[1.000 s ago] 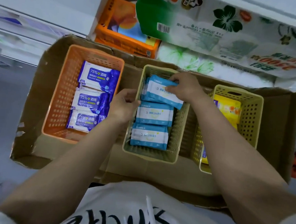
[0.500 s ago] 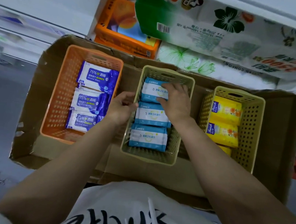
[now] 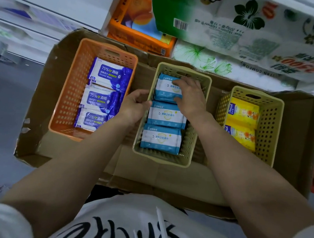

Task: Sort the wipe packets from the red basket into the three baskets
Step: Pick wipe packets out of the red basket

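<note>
From the head camera I see three baskets side by side in a flattened cardboard box (image 3: 293, 143). The orange basket (image 3: 68, 98) sits at the box's left end and holds three purple alcohol wipe packets (image 3: 104, 94) in a row. The beige basket (image 3: 196, 122) is in the middle, with three blue wipe packets lined up from far edge to near edge. The yellow basket (image 3: 268, 125) is at the right end with yellow wipe packets (image 3: 242, 123) inside.

My right hand (image 3: 191, 97) reaches into the beige basket, fingers curved over the right end of the farthest blue packet (image 3: 165, 90), gripping it where it lies against the far wall. My left hand (image 3: 134, 107) is at that basket's left rim, fingers curled; I cannot tell whether it grips the rim or just rests there.

Beyond the box's far edge are an orange carton (image 3: 140, 21) and floral tissue packs (image 3: 256, 32).
</note>
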`<state>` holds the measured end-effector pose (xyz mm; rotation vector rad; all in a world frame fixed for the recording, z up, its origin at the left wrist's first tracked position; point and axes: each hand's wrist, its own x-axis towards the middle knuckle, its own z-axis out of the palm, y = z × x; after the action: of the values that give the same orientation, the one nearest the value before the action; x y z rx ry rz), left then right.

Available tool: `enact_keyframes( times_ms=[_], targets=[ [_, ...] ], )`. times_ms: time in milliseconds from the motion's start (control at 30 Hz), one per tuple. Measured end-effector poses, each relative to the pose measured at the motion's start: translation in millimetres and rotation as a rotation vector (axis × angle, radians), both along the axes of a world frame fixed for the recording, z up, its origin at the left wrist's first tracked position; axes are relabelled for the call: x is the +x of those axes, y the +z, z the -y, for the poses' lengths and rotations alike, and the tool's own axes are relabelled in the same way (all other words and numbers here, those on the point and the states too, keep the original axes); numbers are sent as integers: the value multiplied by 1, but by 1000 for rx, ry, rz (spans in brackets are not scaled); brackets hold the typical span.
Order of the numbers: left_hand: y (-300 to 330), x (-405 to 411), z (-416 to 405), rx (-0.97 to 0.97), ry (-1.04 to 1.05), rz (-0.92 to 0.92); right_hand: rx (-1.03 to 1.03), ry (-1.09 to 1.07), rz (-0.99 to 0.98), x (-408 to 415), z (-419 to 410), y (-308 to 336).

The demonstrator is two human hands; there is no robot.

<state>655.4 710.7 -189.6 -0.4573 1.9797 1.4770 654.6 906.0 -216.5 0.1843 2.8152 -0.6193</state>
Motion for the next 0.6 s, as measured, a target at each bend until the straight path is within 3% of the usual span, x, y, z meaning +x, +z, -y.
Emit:
enact_keyframes(
  times_ms=[300, 433, 600],
  targets=[
    [25, -7, 20, -128, -70, -137, -3, -41, 115, -5, 2, 53],
    [64, -13, 71, -255, -230, -349, 45, -75, 76, -4, 25, 117],
    [113, -12, 181, -408, -356, -756, 86, -67, -196, 17, 106, 192]
  ],
)
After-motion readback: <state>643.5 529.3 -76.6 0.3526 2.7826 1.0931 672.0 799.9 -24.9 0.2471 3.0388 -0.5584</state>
